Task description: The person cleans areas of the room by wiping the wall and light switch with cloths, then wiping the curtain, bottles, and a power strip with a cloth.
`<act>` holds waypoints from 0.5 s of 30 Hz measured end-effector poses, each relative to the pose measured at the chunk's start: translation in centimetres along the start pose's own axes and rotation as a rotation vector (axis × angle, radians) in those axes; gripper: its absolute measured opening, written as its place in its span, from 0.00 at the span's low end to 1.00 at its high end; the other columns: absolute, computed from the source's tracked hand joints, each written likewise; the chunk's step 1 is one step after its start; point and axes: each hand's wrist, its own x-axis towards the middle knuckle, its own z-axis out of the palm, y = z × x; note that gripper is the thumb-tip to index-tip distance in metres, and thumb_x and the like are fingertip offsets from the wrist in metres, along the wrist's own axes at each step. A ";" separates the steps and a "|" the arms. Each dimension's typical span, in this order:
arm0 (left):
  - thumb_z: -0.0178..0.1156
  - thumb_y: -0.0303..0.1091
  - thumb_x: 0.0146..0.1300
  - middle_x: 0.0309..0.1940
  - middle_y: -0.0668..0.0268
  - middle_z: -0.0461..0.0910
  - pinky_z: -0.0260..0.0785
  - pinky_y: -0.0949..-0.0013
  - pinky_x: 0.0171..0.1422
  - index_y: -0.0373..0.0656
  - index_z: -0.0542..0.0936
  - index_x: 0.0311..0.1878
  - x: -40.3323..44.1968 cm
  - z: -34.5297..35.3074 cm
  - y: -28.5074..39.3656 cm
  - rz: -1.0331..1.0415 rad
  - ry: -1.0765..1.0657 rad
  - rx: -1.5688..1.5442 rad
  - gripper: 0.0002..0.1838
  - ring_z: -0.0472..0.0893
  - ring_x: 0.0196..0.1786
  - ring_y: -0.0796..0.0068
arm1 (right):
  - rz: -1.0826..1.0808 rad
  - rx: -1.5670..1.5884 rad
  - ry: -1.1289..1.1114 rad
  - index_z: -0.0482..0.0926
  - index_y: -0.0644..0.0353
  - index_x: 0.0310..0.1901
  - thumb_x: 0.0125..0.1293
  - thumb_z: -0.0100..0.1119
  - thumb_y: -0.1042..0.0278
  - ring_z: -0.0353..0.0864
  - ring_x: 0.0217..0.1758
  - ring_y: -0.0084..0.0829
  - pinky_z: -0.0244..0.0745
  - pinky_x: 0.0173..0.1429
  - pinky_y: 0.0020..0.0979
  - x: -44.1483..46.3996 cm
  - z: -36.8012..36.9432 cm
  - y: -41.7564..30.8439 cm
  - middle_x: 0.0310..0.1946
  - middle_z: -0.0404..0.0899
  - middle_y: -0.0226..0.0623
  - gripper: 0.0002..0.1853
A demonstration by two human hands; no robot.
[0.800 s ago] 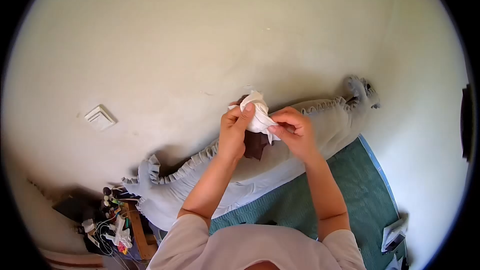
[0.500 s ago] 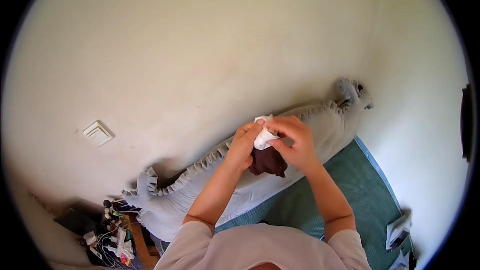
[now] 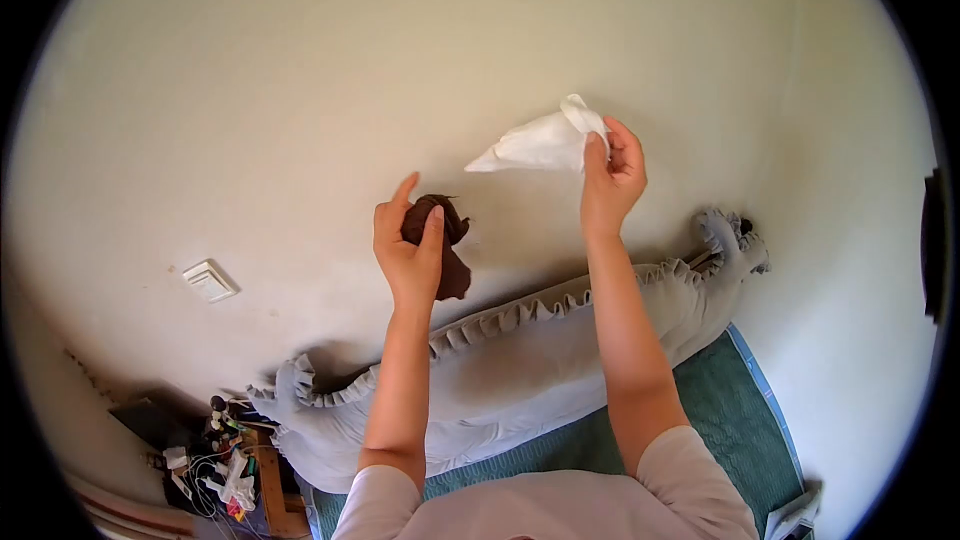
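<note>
A crumpled dark brown cloth [image 3: 453, 270] is held in my left hand [image 3: 408, 250], the thumb pressed over it and the index finger pointing up. My right hand [image 3: 613, 178], raised higher and to the right, pinches a white cloth [image 3: 538, 144] at its right end. The white cloth stretches leftward to a pointed tip in front of the wall. The two cloths are apart, with wall showing between them.
A grey ruffled fabric cover [image 3: 520, 370] lies over a long headboard-like form along the wall. Below it is a green quilted mat [image 3: 725, 420]. A wall switch [image 3: 210, 281] is at left, above a cluttered small table [image 3: 270, 480] with cables.
The white cloth has come away from the brown one and opened out. My right hand has moved up and right with it; my left hand has moved left with the brown cloth.
</note>
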 end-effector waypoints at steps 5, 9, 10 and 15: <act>0.64 0.22 0.52 0.39 0.60 0.75 0.71 0.68 0.44 0.43 0.76 0.62 -1.4 4.0 2.0 0.198 -0.292 0.212 0.29 0.78 0.40 0.65 | -0.002 -0.057 -0.140 0.82 0.65 0.47 0.65 0.60 0.76 0.72 0.35 0.15 0.69 0.41 0.19 -1.2 -0.1 0.5 0.35 0.76 0.25 0.10; 0.64 0.24 0.59 0.49 0.63 0.77 0.70 0.70 0.53 0.38 0.71 0.64 -2.0 5.9 1.4 -0.041 -0.487 -0.085 0.28 0.78 0.47 0.74 | 0.497 0.302 -0.318 0.80 0.64 0.48 0.62 0.60 0.79 0.75 0.36 0.17 0.71 0.41 0.21 -4.3 -1.8 -1.1 0.35 0.77 0.28 0.12; 0.64 0.26 0.61 0.49 0.63 0.78 0.70 0.70 0.53 0.37 0.72 0.63 -2.3 5.8 1.7 -0.196 -0.551 -0.304 0.25 0.78 0.47 0.76 | 0.591 0.329 -0.412 0.78 0.64 0.52 0.61 0.60 0.79 0.76 0.37 0.18 0.72 0.41 0.22 -4.6 -2.1 -1.2 0.35 0.77 0.29 0.16; 0.63 0.29 0.66 0.41 0.65 0.82 0.71 0.75 0.50 0.34 0.79 0.52 -3.6 5.7 1.6 -0.373 -0.397 -0.475 0.14 0.78 0.43 0.82 | 0.653 0.174 -0.573 0.61 0.58 0.68 0.58 0.60 0.81 0.80 0.43 0.23 0.76 0.46 0.24 -4.0 -4.0 -1.9 0.38 0.77 0.30 0.35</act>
